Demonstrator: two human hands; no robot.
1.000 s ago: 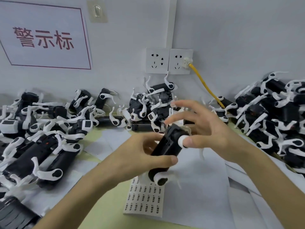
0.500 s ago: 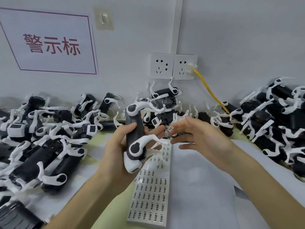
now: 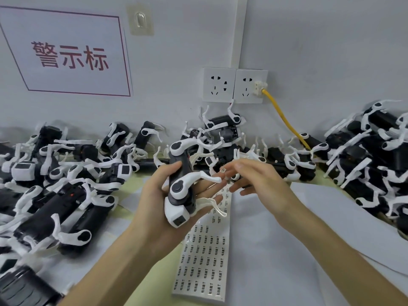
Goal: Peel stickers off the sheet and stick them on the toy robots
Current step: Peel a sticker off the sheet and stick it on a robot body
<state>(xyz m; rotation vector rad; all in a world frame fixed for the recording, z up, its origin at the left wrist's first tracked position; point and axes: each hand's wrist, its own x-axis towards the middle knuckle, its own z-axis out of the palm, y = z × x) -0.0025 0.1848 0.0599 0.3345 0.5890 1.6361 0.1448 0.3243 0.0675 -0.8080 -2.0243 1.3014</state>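
Observation:
My left hand [image 3: 154, 195] holds a black-and-white toy robot [image 3: 180, 186] upright above the table, thumb on its left side and fingers under its white legs. A little to its right, my right hand [image 3: 256, 177] has its fingers extended toward the robot. A small sticker [image 3: 223, 170] sits on one right fingertip. The sticker sheet [image 3: 205, 257], a long white strip with rows of small printed labels, lies flat on the table below both hands.
Piles of the same toy robots fill the left side [image 3: 55, 184], the back by the wall [image 3: 220, 133] and the right side [image 3: 375, 155]. White paper sheets [image 3: 276, 250] cover the table. A yellow cable [image 3: 284, 120] runs from the wall socket.
My left hand turned the robot upright and kept it in its grip. My right hand let go of it, moved right and now carries a sticker on a fingertip.

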